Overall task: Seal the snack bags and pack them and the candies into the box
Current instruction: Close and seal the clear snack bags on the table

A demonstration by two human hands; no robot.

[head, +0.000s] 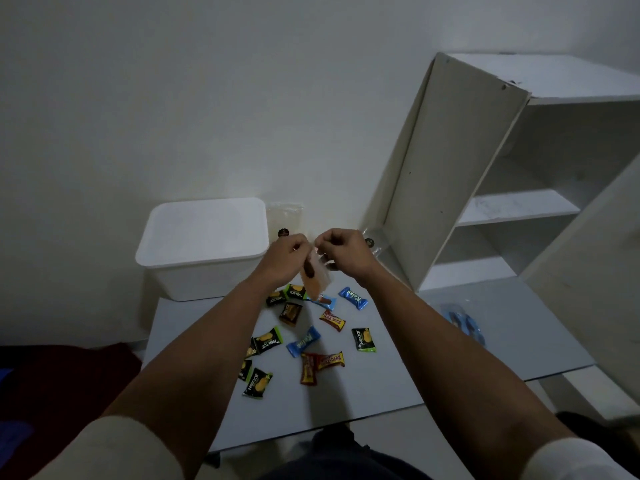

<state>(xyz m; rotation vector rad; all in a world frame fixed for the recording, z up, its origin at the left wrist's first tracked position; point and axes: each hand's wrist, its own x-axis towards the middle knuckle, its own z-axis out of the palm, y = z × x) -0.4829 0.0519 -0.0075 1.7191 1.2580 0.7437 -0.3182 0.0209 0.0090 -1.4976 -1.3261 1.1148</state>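
Both hands hold one clear snack bag (314,277) up above the table, orange-brown pieces inside it. My left hand (283,256) pinches the bag's top left corner and my right hand (343,249) pinches the top right. Below the bag, several wrapped candies lie scattered on the grey table (398,368): green-black ones (267,340), blue ones (352,298), red-yellow ones (332,320). A white box (204,245) stands at the table's far left, its top white. A second clear snack bag (285,216) lies flat behind my left hand beside the box.
A white open shelf unit (502,188) stands at the back right, touching the table's far edge. A bluish plastic packet (462,322) lies on the table at right. A dark red cloth (69,372) lies on the floor at left.
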